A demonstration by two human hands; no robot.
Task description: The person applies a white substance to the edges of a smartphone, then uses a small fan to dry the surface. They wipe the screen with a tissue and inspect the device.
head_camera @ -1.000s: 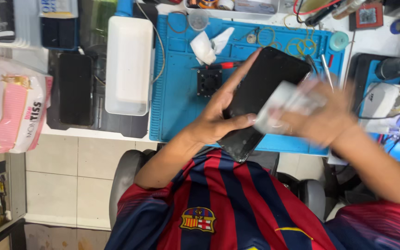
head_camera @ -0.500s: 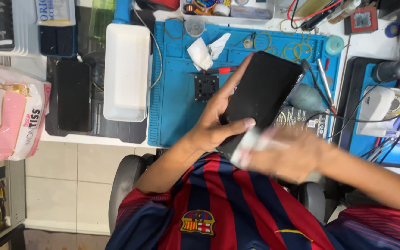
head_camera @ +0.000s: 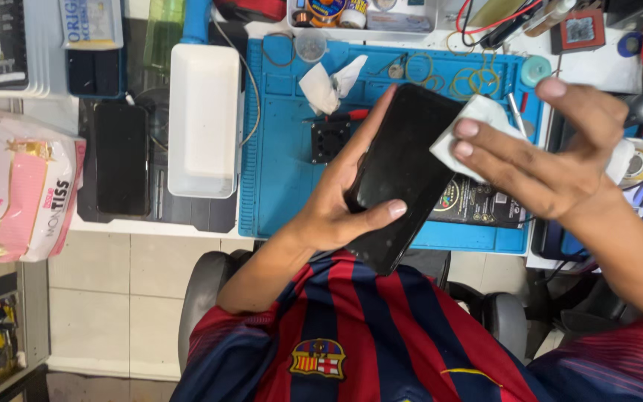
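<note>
My left hand grips a black smartphone by its edges, glossy face up, tilted over the blue work mat. My right hand pinches a folded white tissue between its fingers and presses it against the phone's upper right edge. Under the phone lies an opened phone body with a black battery on the mat.
A crumpled tissue, a small black square part and wire loops lie on the mat. A white tray and another black phone sit to the left, beside a pink tissue pack. Tools and cables crowd the right.
My right hand with the tissue swept down along the phone's screen to its lower end, then back up to the top right corner. The left hand kept holding the phone.
</note>
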